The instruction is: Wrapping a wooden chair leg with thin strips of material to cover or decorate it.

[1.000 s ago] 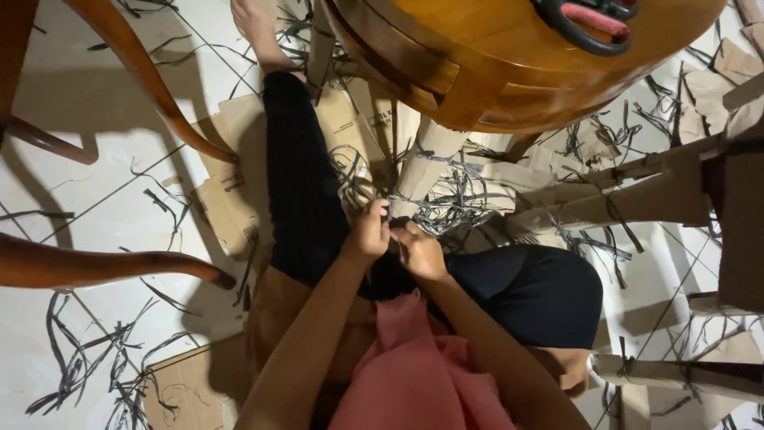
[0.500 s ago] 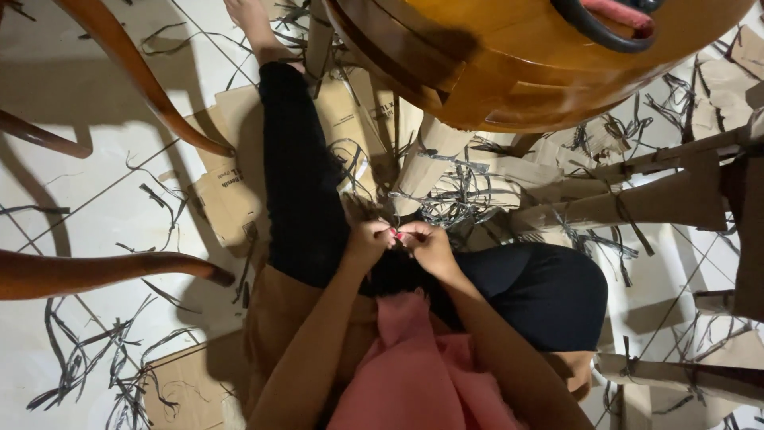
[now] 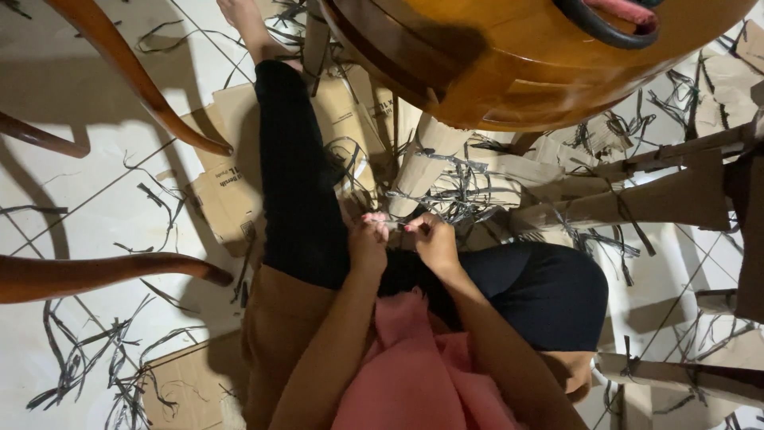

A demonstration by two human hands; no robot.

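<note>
- Both hands are close together over the lap, right in the middle of the view.
- The left hand (image 3: 368,243) is curled narrow, fingertips pinched on something small; what exactly it grips, I cannot tell.
- The right hand (image 3: 434,239) is curled the same way, fingers bunched, almost touching the left one.
- Just past the fingertips lies a tangle of dark strips (image 3: 454,195), draped over rolled cardboard tubes (image 3: 418,171); the hands seem to meet the near end of that tangle.
- The person sits on the tiled floor (image 3: 87,179), one leg in black stretched out, the other folded.
- Flattened cardboard (image 3: 227,191) lies under the outstretched leg.
- A round wooden table (image 3: 509,56) looms above, with black-handled scissors (image 3: 609,20) on top.
- Curved wooden chair legs (image 3: 131,72) stand to the left, loose dark strips scattered around them.
</note>
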